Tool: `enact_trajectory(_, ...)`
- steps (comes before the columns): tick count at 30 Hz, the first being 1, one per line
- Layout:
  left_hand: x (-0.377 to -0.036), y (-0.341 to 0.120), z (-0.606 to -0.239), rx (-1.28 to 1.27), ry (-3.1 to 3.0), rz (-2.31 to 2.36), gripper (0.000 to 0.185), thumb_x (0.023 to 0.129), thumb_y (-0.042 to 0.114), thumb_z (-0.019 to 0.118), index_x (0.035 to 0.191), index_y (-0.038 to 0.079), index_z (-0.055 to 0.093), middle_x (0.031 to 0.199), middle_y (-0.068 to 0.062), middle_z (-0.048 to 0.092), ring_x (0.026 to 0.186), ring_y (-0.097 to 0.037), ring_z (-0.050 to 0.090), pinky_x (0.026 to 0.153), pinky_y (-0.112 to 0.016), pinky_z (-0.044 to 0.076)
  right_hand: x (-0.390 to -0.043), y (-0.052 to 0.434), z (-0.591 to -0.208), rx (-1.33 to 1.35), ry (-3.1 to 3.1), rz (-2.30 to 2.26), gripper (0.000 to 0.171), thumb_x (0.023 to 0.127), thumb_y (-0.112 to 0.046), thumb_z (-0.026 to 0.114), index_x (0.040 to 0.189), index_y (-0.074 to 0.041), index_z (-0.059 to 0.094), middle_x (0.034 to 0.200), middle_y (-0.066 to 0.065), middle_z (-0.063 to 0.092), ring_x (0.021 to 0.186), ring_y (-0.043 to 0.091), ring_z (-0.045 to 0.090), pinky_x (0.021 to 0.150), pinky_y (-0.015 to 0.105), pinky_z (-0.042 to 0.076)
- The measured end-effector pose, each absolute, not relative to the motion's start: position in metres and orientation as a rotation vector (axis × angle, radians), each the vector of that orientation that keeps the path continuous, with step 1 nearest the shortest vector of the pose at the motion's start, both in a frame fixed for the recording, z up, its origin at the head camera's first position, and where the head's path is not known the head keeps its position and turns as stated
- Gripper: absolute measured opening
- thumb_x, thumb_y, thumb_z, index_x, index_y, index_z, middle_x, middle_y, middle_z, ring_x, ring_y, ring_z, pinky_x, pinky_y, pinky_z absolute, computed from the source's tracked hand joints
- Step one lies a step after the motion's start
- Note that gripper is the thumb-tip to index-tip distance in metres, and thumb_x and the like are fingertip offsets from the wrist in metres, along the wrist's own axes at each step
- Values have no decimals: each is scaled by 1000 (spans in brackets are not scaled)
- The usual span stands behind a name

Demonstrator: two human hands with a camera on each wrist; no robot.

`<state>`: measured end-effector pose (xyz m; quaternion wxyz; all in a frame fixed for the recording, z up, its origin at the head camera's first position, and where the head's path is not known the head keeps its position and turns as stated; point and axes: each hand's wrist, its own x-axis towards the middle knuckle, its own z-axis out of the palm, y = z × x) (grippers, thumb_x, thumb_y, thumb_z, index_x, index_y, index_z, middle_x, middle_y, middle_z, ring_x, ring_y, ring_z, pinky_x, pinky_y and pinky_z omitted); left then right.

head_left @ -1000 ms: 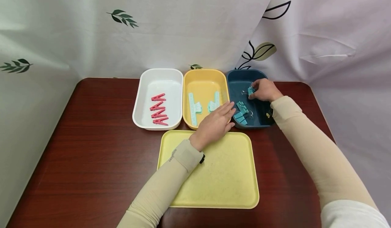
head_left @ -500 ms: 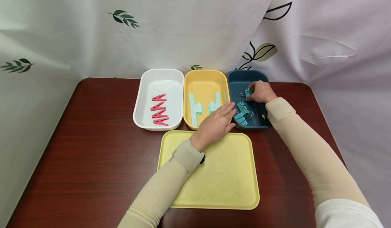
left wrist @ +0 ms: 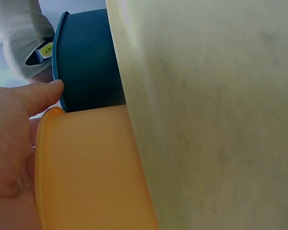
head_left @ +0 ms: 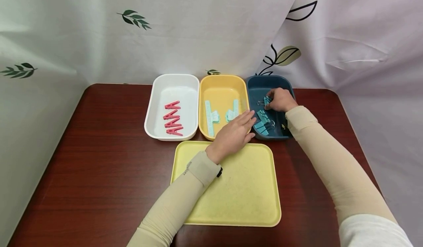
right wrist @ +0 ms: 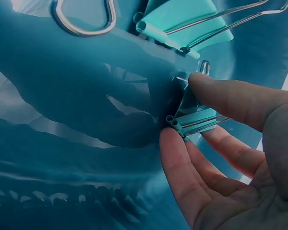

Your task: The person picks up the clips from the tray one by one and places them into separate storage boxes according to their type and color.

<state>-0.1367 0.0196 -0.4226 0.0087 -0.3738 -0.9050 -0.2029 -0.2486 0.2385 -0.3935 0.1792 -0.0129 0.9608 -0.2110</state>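
Note:
My right hand (head_left: 281,100) reaches into the dark blue bin (head_left: 269,78) and pinches a teal binder clip (right wrist: 197,120) between thumb and fingers, low over the bin's floor. Nearer the front of that bin lie more teal binder clips (head_left: 262,120). My left hand (head_left: 232,135) rests, fingers extended, over the front corner where the yellow bin (head_left: 222,85) meets the blue one. In the left wrist view its thumb touches the blue rim. Inside the yellow bin are two mint ruler clips (head_left: 210,117), the right one close to my left fingers.
On the left a white bin (head_left: 175,81) holds several red clothespins (head_left: 172,114) in a column. In front of the bins lies a flat yellow tray (head_left: 244,192), partly under my left forearm. The brown table (head_left: 109,158) ends against a patterned white curtain (head_left: 198,26).
My right hand has shifted slightly left inside the blue bin, with the binder clip in its fingers. The left hand stays in place.

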Motion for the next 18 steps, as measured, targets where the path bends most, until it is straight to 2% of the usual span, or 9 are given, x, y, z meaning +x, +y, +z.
enact_trajectory(10, -136, 21, -421, -1171, -2839, -633, 51, 105, 30, 55, 148, 1, 49, 161, -13, 32, 152, -23, 22, 120, -27, 15, -246, 240, -394, -41, 2723, -583, 53, 91, -11, 73, 136, 9, 54, 135, 32, 53, 119, 45, 55, 103, 57, 44)
enact_trajectory(18, -135, 20, -414, -1178, -2883, -564, 54, 105, 32, 55, 149, 2, 47, 162, -13, 30, 152, -24, 20, 121, -35, 19, -241, 243, -385, -70, 2727, -606, 57, 91, -13, 73, 139, 8, 51, 137, 35, 51, 121, 47, 54, 102, 59, 44)
